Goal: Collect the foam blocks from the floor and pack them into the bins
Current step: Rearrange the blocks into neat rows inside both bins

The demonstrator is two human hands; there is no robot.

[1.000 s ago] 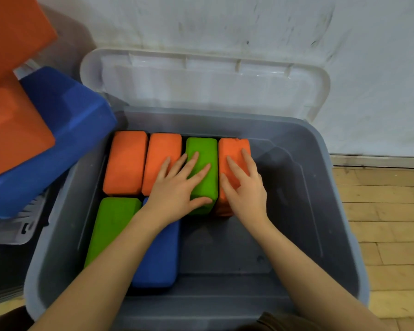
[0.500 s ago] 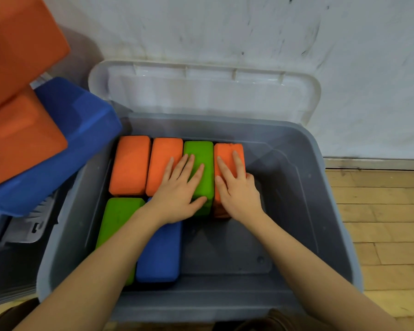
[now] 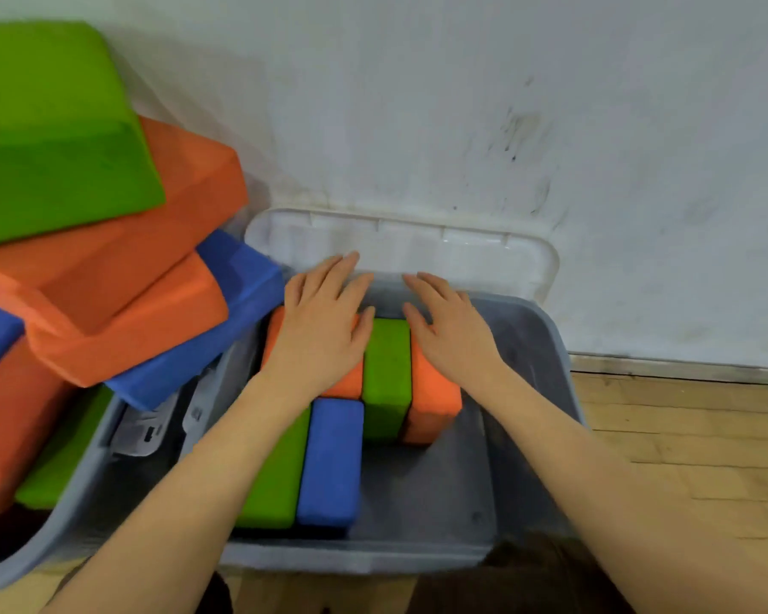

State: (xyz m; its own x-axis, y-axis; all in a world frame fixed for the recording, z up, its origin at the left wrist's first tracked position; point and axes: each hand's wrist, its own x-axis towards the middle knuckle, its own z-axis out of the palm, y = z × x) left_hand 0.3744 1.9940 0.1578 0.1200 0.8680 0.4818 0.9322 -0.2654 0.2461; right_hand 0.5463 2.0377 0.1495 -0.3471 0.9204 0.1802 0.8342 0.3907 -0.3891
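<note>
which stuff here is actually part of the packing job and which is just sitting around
Part of the job:
- grey bin, open
- orange block, green block and blue block packed inside it
- left hand and right hand, flat over the blocks
- heaped blocks in the neighbouring bin

Just lying about:
- bin lid leaning on the wall
- wooden floor

Bin (image 3: 546, 347) on the floor (image 3: 683, 436) against the wall (image 3: 506, 104), lid (image 3: 417, 245) propped behind it, foam blocks (image 3: 386, 370) packed in its left and back parts, both hands (image 3: 320, 330) flat over the back row, second heaped bin (image 3: 49, 542) left.
</note>
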